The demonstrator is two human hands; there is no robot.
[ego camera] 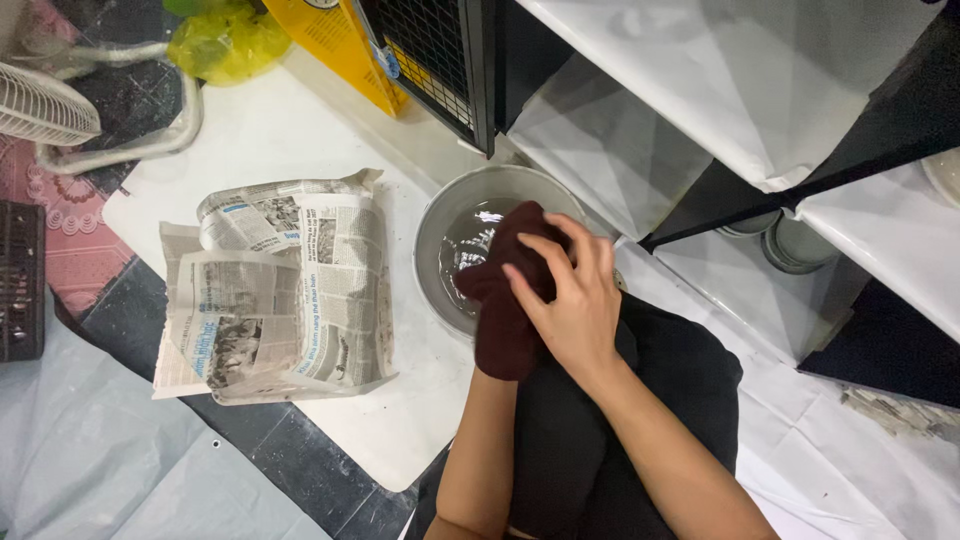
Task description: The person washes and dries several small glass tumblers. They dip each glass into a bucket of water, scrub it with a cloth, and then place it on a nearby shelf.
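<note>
1. White shelf unit with black frame edges fills the upper right; its panels are plain white, and round grey lids or dishes sit in a lower compartment.
2. White floor sheet lies under the work area, with dark tiles showing around it.
3. Folded newspaper lies flat on the sheet, left of the basin, crumpled at the top edge.
4. Grey metal basin sits just beside the newspaper and holds dark water with glints on the surface.
5. Dark maroon cloth is bunched, looks thick and soft, and hangs over the basin's near rim, with its upper end above the water.
6. Right hand grasps the cloth from the side, fingers spread and curled over the bunch.
7. Left hand is hidden under the cloth; only the forearm shows, reaching up to it, so its grip cannot be told.
8. Yellow plastic bag and a white fan sit at the top left, well apart from the hands.
</note>
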